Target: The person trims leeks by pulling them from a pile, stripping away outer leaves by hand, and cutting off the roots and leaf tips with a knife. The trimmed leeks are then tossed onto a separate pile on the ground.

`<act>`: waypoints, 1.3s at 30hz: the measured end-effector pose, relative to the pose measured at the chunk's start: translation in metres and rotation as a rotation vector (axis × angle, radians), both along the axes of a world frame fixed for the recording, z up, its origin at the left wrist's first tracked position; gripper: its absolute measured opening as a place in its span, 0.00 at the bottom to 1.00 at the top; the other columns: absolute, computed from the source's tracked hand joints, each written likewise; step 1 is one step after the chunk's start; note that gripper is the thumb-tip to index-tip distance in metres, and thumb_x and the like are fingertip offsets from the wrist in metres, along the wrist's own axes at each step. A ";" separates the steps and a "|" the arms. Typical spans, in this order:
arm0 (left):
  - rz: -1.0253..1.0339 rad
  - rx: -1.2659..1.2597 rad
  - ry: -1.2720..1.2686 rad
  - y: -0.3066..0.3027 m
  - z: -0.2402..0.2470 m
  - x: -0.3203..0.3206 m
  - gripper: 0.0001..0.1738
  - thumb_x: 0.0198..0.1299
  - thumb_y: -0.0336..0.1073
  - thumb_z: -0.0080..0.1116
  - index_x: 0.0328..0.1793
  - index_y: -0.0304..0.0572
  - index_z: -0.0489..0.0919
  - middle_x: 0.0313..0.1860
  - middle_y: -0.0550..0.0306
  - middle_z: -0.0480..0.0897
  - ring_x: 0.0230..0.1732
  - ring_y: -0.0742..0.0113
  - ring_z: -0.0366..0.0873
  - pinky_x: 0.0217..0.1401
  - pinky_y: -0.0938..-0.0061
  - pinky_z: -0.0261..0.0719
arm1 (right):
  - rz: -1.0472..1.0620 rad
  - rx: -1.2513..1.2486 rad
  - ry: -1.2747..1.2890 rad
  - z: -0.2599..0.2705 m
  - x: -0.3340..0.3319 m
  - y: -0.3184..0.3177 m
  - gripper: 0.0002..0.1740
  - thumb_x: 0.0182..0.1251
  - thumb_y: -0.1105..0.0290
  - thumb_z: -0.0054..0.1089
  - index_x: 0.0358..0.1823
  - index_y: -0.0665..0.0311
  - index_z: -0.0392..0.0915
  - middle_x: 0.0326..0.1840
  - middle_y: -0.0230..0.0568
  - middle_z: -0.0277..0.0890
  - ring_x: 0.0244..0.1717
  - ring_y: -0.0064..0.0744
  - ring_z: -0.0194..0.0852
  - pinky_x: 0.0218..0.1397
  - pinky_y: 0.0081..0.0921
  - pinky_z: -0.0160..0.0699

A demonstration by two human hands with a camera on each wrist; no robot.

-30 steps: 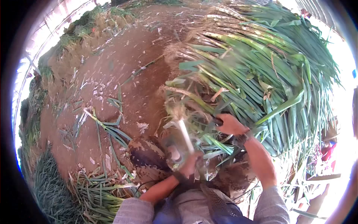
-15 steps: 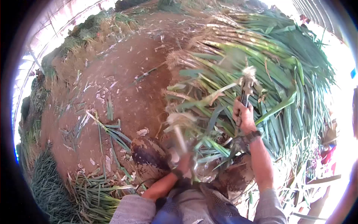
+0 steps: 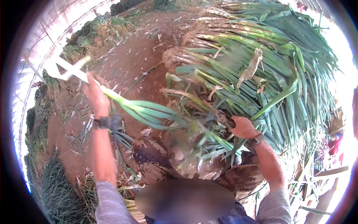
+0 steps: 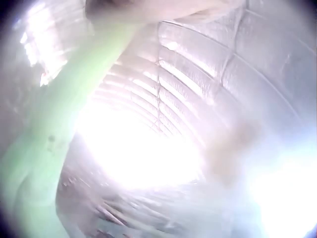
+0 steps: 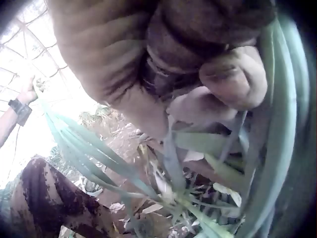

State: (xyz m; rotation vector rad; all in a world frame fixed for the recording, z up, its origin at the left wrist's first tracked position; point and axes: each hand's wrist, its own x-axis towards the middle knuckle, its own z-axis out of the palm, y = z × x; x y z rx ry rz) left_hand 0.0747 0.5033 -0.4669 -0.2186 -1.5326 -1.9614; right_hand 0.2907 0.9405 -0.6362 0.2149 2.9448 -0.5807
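While the left hand (image 3: 96, 93) grips a leek (image 3: 121, 100) out over the soil (image 3: 128, 65) in the head view, its white shaft (image 3: 74, 70) points to the upper left, its leaves (image 3: 149, 110) trailing toward the right. The right hand (image 3: 244, 127) is wrapped round a dark handle (image 3: 226, 120) beside a heap of leeks (image 3: 270, 82). In the left wrist view, the leek runs blurred before an arched roof (image 4: 193, 74). The right wrist view shows fingers (image 5: 237, 82) curled at the handle, above loose greenery (image 5: 198, 208).
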 end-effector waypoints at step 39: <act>-0.557 -0.001 -0.927 0.233 -0.278 -0.034 0.17 0.56 0.40 0.70 0.47 0.37 0.84 0.38 0.57 0.85 0.35 0.63 0.83 0.38 0.69 0.78 | -0.059 -0.348 -0.003 -0.001 0.006 0.021 0.24 0.55 0.65 0.67 0.52 0.70 0.78 0.43 0.59 0.82 0.46 0.54 0.82 0.50 0.40 0.78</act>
